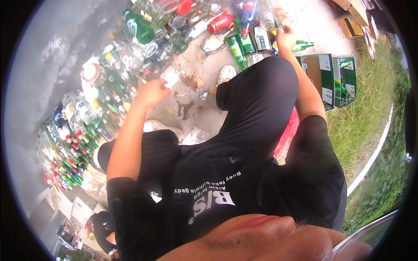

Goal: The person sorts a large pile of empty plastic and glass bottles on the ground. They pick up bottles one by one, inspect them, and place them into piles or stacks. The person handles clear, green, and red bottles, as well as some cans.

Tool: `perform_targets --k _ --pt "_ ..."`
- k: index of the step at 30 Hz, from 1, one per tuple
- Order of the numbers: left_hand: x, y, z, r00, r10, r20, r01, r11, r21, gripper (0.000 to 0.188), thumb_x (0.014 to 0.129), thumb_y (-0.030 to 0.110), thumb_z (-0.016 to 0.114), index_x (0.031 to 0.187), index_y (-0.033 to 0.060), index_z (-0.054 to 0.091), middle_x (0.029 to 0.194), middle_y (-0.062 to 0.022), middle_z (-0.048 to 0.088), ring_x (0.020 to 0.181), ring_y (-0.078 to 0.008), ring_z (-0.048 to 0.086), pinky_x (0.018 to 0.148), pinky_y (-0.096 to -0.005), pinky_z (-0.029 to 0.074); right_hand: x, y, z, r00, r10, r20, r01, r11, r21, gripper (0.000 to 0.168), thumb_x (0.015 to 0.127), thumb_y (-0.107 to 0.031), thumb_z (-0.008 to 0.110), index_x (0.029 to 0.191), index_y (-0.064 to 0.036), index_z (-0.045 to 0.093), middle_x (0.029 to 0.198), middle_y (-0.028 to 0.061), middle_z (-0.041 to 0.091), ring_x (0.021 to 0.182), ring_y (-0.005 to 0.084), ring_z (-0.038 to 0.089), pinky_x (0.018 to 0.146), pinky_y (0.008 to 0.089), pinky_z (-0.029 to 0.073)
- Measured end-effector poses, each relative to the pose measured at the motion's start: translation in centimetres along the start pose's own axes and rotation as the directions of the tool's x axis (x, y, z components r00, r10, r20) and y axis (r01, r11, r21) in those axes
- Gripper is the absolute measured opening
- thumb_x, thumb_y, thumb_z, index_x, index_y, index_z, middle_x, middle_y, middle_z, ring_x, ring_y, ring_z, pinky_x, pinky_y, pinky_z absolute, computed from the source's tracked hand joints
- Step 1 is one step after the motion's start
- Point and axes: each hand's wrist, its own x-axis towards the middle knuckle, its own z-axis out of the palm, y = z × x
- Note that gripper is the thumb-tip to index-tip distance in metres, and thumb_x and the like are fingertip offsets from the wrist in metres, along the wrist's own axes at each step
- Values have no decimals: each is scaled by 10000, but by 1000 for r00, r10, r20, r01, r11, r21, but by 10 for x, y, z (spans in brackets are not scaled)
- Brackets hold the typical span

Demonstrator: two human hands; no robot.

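My left hand (152, 92) holds a small flat white piece (171, 77), perhaps paper or plastic, between thumb and fingers above the concrete ground. Away to the other side, my right hand (285, 39) reaches past my raised knee with its fingers curled at a glass jar or bottle; whether it grips that glass I cannot tell. Beside it stand a dark can-shaped container with a white label (262, 39) and green glass bottles (237, 49). A red patterned bottle (220, 23) and a clear flat bottle (214, 44) lie nearby.
A large heap of glass bottles (112, 76) curves along the grey wall. Green cartons (344, 81) stand beside grass, with brown cardboard boxes (351, 26) farther back. My white shoes (226, 74) rest on the littered concrete. Another person (103, 231) is partly visible at lower left.
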Motion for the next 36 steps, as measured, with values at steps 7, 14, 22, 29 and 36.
perform_targets --k 7,14,22,29,36 --pt "-23 4 -10 993 -90 70 93 995 -32 476 880 351 681 1233 31 680 1129 -173 731 1078 -310 694 938 -390 518 87 -41 -20 996 -53 68 73 939 -335 612 819 -493 705 1190 -8 664 1210 219 674 1215 344 612 998 423 502" --pt "-25 98 -48 998 63 2 -63 996 69 463 887 306 713 1234 2 668 1114 -175 735 1079 -295 702 938 -387 529 125 -15 24 932 33 362 168 843 -511 729 761 -504 793 1284 -21 638 1284 169 671 1190 316 645 1023 419 499" --pt "35 141 -46 867 343 -361 -367 930 4 434 872 255 722 1232 21 662 1159 -191 701 1077 -331 684 942 -414 522 113 4 -70 825 -157 542 299 937 -183 713 711 -276 819 1316 22 590 1164 207 700 1042 334 685 913 409 531" --pt "79 207 -24 588 535 -607 -635 770 65 795 806 364 792 1444 21 462 1410 -212 549 1286 -392 536 1090 -436 430 -12 -141 -134 279 -556 783 917 396 -46 763 662 -86 791 1384 -115 545 1293 137 637 1211 332 595 1059 436 466" --pt "114 188 -22 887 410 -212 -461 778 -426 913 719 249 894 1470 32 421 1138 -99 666 968 -171 667 827 -335 562 -68 -228 -90 -97 -778 621 988 -1 153 598 706 -75 764 1282 -117 609 1266 83 647 1226 288 596 1115 469 390"
